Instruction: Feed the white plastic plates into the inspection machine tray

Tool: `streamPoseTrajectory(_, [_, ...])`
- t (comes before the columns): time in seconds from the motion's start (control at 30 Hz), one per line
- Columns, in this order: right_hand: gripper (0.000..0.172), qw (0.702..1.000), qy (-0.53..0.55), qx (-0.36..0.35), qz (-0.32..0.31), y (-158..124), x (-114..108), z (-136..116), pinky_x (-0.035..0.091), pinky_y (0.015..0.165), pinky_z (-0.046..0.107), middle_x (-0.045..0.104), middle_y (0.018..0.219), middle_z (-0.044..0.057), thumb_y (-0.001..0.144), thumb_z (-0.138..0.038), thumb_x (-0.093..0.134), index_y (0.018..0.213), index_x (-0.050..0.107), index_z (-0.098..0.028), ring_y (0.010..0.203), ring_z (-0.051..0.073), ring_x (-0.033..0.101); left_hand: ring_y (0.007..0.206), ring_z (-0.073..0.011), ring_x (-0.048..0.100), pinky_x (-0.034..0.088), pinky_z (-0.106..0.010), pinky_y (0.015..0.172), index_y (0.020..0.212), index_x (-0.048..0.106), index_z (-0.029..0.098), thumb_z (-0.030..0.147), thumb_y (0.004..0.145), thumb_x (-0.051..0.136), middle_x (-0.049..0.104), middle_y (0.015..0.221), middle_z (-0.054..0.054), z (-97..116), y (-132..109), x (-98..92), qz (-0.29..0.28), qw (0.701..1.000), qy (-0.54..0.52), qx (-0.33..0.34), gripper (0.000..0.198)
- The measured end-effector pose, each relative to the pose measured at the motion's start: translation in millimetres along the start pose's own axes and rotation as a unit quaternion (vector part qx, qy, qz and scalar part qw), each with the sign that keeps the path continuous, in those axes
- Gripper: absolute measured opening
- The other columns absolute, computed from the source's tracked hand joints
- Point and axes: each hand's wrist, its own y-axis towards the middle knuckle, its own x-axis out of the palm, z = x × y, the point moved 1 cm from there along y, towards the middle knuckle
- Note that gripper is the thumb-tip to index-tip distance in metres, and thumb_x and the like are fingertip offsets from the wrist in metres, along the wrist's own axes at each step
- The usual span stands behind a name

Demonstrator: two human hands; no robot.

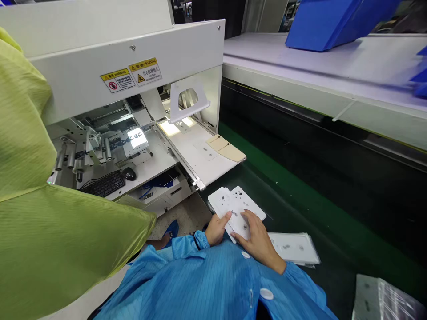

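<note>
Low in the view, in front of my blue coat, I hold thin white rounded-corner panels (223,202) with small holes and dark printed marks. They overlap in a loose fan. My left hand (216,229) pinches their left edge, its thumb lying on top. From the right, my right hand (260,240) grips the front panel (240,222) across its lower part, thumb at the near edge and fingers bent onto its face. Just beyond my right wrist lies a stack of similar white panels (293,248) on the dark green belt surface (293,200).
A white machine (187,49) with a lit feed belt (196,151) stands ahead, carrying one panel and a beige plate (227,148). A keyboard (103,183) and mouse (128,174) sit left. A co-worker's yellow-green sleeve (66,231) fills the left. Plastic-wrapped panels (387,298) lie lower right; a blue bin (327,22) stands on the shelf.
</note>
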Motion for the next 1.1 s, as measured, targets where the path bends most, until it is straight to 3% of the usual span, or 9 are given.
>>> streamPoseTrajectory(0.17, [0.063,1.0,-0.009,0.013,0.003,-3,0,2,0.043,0.091,0.048,0.052,0.123,0.016,0.074,-0.059,0.056,0.12,0.044,-0.016,0.114,0.032,0.049,0.11,-0.0323,0.057,0.036,-0.047,0.102,0.099,0.068,0.01,0.044,0.067,0.071,0.067,0.108,-0.016,1,0,2.1,0.042,0.997,-0.058,-0.001,0.047])
streamPoseTrajectory(0.33, [0.059,1.0,-0.008,0.014,0.012,-4,1,4,0.044,0.091,0.047,0.053,0.122,0.015,0.076,-0.056,0.054,0.12,0.045,-0.018,0.114,0.031,0.05,0.112,-0.0339,0.056,0.036,-0.047,0.102,0.097,0.068,0.009,0.042,0.061,0.075,0.068,0.107,-0.016,3,2,1.2,0.067,0.996,-0.051,0.009,0.05])
streamPoseTrajectory(0.53, [0.056,1.0,0.011,0.011,0.014,0,-2,2,0.046,0.09,0.044,0.049,0.122,0.015,0.077,-0.054,0.055,0.118,0.046,-0.018,0.112,0.029,0.05,0.112,-0.0326,0.056,0.033,-0.046,0.103,0.107,0.065,0.009,0.043,0.062,0.074,0.067,0.108,-0.016,4,6,0.2,0.065,0.997,-0.046,0.013,0.056])
streamPoseTrajectory(1.1, [0.053,0.998,-0.031,-0.003,0.051,3,-2,11,0.042,0.091,0.048,0.052,0.12,0.014,0.08,-0.054,0.052,0.117,0.051,-0.018,0.11,0.03,0.048,0.105,-0.0318,0.06,0.039,-0.046,0.098,0.106,0.066,0.01,0.039,0.063,0.075,0.069,0.105,-0.016,5,15,2.1,0.029,1.0,-0.01,-0.002,0.052])
